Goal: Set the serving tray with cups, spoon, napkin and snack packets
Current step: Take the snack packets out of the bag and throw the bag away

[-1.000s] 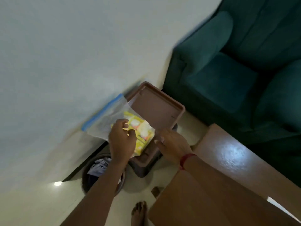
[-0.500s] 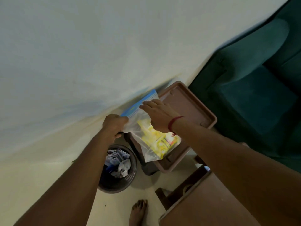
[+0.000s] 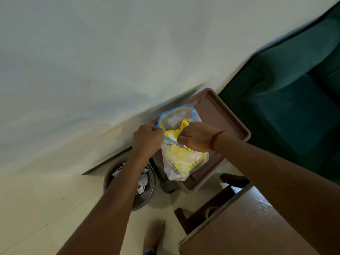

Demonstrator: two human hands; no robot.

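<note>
The big green sofa point(image 3: 294, 107) is on your right. The brown worktop point(image 3: 248, 223) is down by your right arm. The brown tray point(image 3: 220, 115) lies just past your hands, next to the sofa. The round bin point(image 3: 145, 196) full of paper stands on the floor under your left arm.

The clear zip bag point(image 3: 181, 162) hangs over the near end of the tray. Half a second ago its blue top was nearly flat and your right hand lay on top of it. Now the top gapes wide open.

Your left hand point(image 3: 147, 140) is curled tight on the bag's left edge and holds it up. Your right hand point(image 3: 196, 137) has gone to the bag's mouth. Its fingers pinch a yellow snack packet point(image 3: 176, 133) that pokes up out of the bag (more yellow ones sit lower down inside).

So the bag is open, and the first packet is on its way out. I think the next thing is to lift it free and lay it on the tray. Keep the bag steady, or the others may tumble out.
</note>
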